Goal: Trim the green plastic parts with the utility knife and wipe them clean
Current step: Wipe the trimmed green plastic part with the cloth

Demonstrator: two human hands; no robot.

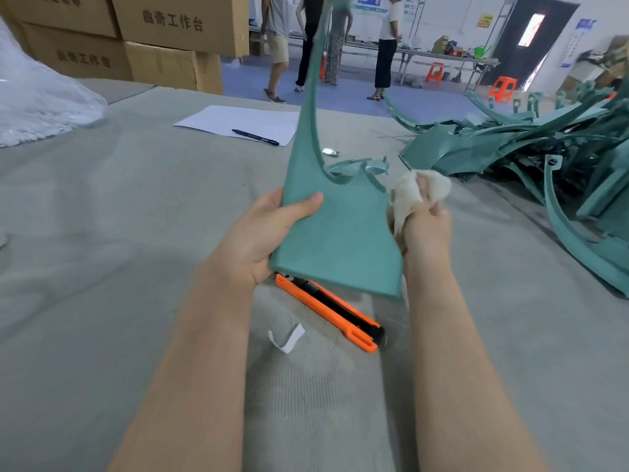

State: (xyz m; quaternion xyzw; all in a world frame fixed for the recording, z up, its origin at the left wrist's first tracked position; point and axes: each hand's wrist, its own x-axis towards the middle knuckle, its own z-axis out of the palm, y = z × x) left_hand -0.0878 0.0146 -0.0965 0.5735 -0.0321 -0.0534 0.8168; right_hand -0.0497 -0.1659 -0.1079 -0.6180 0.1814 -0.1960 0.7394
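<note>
A grey felt-covered surface [102, 233] is filling most of the view. Beyond it, several people [277, 46] are standing on a blue floor near long tables and orange stools [502, 88]. Brown cardboard boxes [177, 25] are sitting stacked at 11 o'clock, and crumpled clear plastic sheeting [34, 107] is lying at 10 o'clock.

At the centre, the left hand [265, 233] is gripping a green part [340, 233] by its left edge, with the thumb pressing on the front face and the fingers curling behind. The part's wide flat end is hanging just above the surface, and its narrow curved arm is rising towards 12 o'clock. The right hand [427, 229] is clenching a bunched pale cloth [415, 192] against the part's right edge, at 3 o'clock from its middle.

An orange and black knife [330, 311] is lying on the surface at 6 o'clock from the part, its front end hidden under the part's lower edge. A small white strip [287, 337] is lying at 7 o'clock from the knife.

A sheet of paper [238, 122] with a dark pen [255, 137] on it is lying at 11 o'clock from the part. A small pale object [331, 152] just right of the paper is too small to tell, possibly metal. A pile of green parts [510, 148] is sprawling from 2 to 3 o'clock.
</note>
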